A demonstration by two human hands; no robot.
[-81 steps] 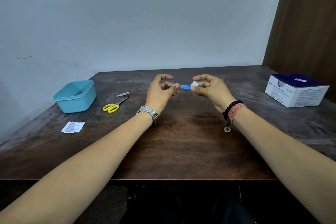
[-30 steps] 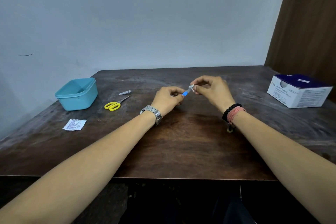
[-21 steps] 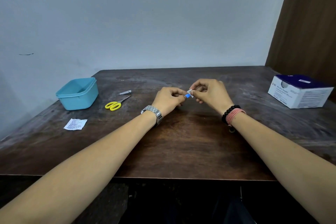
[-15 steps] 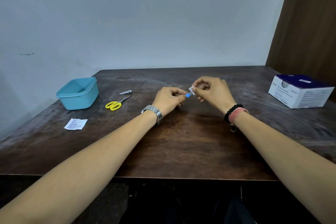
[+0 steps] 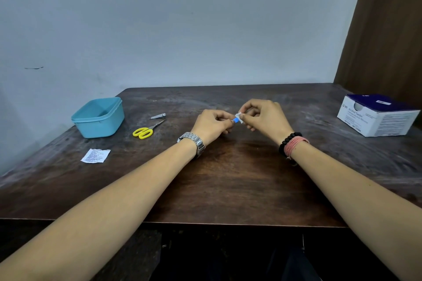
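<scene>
The person is sitting at a dark wooden counter (image 5: 228, 178) and is cleaning something little. The left hand (image 5: 211, 124) is pinching a small blue tool (image 5: 235, 120), with its fingers curled tight round one end. The right hand (image 5: 266, 118) is pinching a white swab (image 5: 239, 116) and is pressing it on the other end of the tool. Both things are up in the air, just above the middle of the counter, and they are touching. I cannot tell what kind of tool it is, as most of it is hiding in the fingers.

I think the wiping step is going on right now. Next, the swab needs to be rubbed along the blue part while the left hand is holding the tool steady.

On the far left a teal tub (image 5: 98, 125) is sitting open. Near it, to the right, a nail clipper (image 5: 157, 116) and yellow scissors (image 5: 146, 131) are lying. A torn paper wrapper (image 5: 96, 155) is lying nearer, on the left. A box of alcohol swabs (image 5: 376, 118) is standing on the far right. A pale wall (image 5: 182, 29) is standing behind the counter.
</scene>
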